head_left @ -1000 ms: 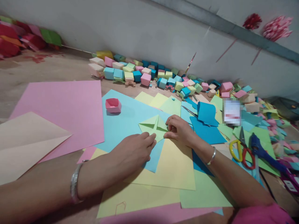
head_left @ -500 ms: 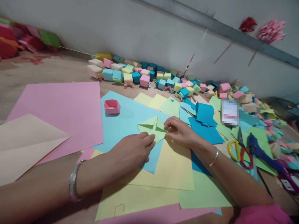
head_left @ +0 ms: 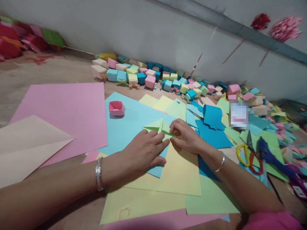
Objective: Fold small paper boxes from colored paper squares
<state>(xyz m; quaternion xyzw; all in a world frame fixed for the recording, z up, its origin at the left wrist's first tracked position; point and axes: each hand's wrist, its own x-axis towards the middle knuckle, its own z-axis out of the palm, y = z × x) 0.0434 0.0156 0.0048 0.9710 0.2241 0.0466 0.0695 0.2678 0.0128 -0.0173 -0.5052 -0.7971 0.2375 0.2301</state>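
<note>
A light green folded paper [head_left: 155,123] lies on a light blue sheet [head_left: 134,111], with raised folds and a narrow upright crease at its middle. My left hand [head_left: 145,151] rests over its near half, fingers spread and pressing down, hiding that part. At the paper's right corner, the thumb and index finger of my right hand [head_left: 187,137] pinch its edge. A small open pink paper box [head_left: 117,110] stands on the blue sheet, farther back and to the left.
Pink [head_left: 72,108] and peach [head_left: 33,143] sheets lie at left. Rows of small paper boxes [head_left: 150,82] line the wall. To the right are scissors [head_left: 249,153], a blue glue gun [head_left: 271,156] and a dark blue paper piece [head_left: 213,116]. Yellow sheets [head_left: 158,204] spread in front.
My left hand has slid right and opened out, covering more of the green paper. My right hand still pinches its right corner. The whole view has shifted slightly.
</note>
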